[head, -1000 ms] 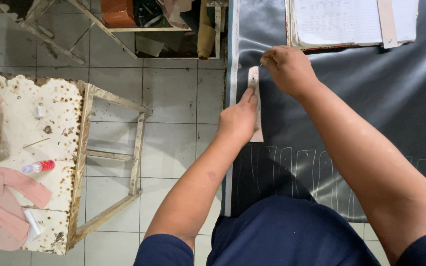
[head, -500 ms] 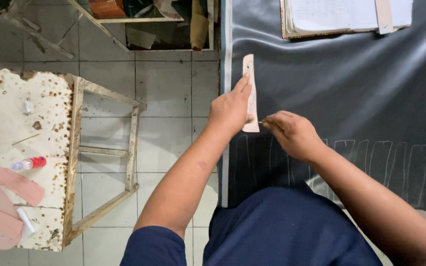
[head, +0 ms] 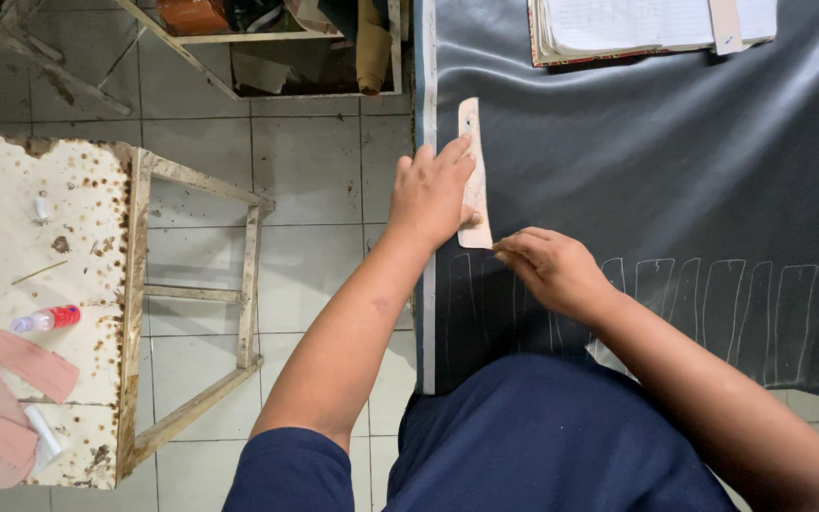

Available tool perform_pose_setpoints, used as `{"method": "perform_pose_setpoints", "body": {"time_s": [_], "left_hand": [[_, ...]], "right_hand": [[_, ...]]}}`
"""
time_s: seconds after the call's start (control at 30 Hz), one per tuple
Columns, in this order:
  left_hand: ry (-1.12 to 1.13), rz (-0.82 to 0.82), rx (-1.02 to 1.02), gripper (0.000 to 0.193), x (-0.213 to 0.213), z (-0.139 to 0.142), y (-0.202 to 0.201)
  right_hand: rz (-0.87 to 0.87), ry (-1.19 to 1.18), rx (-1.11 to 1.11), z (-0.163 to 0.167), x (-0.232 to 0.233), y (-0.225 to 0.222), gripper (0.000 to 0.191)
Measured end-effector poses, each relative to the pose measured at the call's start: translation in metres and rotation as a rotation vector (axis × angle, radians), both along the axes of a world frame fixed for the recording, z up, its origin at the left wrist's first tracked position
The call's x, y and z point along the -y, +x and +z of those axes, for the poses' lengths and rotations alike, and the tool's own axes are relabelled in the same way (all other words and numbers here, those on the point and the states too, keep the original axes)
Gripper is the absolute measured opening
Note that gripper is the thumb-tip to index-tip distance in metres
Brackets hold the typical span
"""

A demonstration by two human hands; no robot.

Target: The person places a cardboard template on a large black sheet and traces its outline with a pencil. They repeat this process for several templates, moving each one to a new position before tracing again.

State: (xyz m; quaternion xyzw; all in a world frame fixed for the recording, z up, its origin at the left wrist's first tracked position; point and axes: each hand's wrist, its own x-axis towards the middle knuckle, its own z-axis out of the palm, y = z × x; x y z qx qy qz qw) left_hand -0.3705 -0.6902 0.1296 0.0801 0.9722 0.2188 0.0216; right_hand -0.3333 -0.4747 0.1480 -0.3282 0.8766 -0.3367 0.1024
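A pale template strip (head: 473,180) is pressed flat by the left hand (head: 431,194), fingers spread over its lower half, near the left edge of the dark sheet (head: 637,161). At the strip's lower end the right hand (head: 552,270) is pinched around what may be a thin marking tool, barely visible. Traced outlines (head: 713,303) run rightward; a notebook (head: 646,24) lies beyond, and a stained table (head: 11,228) stands well apart.

1. Even, soft daylight; nothing is harshly lit.
2. A pale sheen streaks the dark sheet (head: 618,142) toward its far edge.
3. Faint shadow under the left hand (head: 431,194).
4. Focus is sharp, with slight softness at the corners.
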Motion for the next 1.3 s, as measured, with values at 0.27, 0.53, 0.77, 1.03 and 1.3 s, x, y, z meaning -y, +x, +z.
{"method": "perform_pose_setpoints", "body": {"time_s": [0.27,0.53,0.77,1.03,1.3], "left_hand": [[0.095,0.014,-0.071,0.038,0.008,-0.009,-0.008],[0.178,0.050,-0.113,0.016,0.012,-0.021,-0.013],[0.197,0.043,-0.218,0.014,0.012,-0.026,-0.008],[0.181,0.049,-0.276,0.010,0.010,-0.026,-0.004],[0.123,0.057,-0.259,0.019,0.007,-0.026,-0.002]], "right_hand": [[0.096,-0.017,-0.037,-0.005,0.026,-0.007,0.018],[-0.006,0.029,-0.096,-0.002,0.045,-0.022,0.014],[-0.194,-0.122,-0.163,-0.001,0.052,-0.055,0.013],[-0.330,-0.051,0.031,-0.005,0.048,-0.099,0.022],[-0.223,-0.023,-0.047,-0.006,0.049,-0.104,0.020]]}}
